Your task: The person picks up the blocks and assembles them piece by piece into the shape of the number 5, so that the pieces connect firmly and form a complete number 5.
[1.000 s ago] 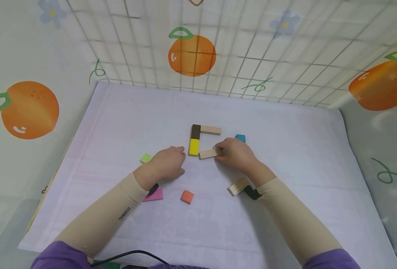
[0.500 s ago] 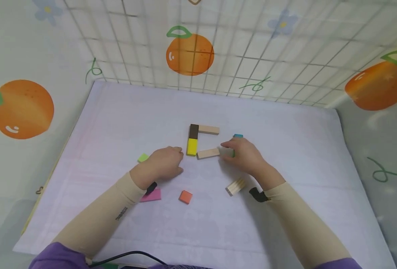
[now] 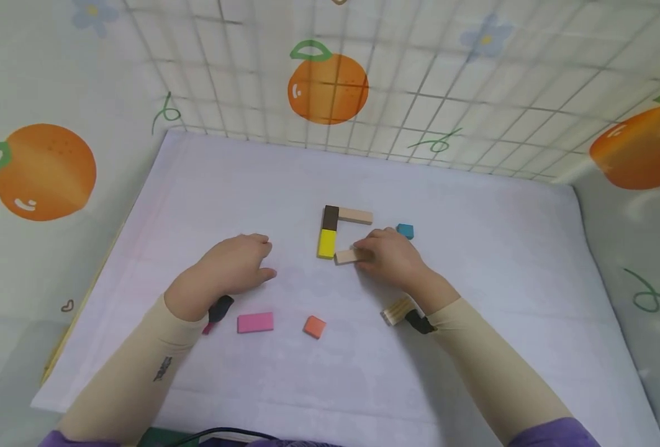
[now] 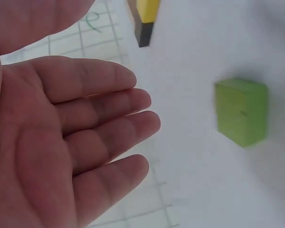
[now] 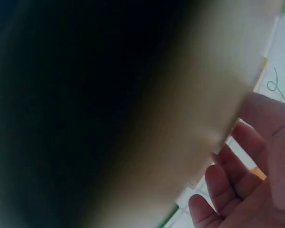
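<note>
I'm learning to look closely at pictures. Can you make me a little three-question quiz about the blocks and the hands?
1. True or false: the brown block touches the yellow block.
2. Which block does the right hand touch? A) pink block B) light wooden block C) orange block
3. Fill in: the left hand hovers above a small ____ block.

Key
1. True; they sit end to end.
2. B, the light wooden block beside the yellow one.
3. Green; the green block shows in the left wrist view, and the hand's fingers are loose and hold nothing.
</note>
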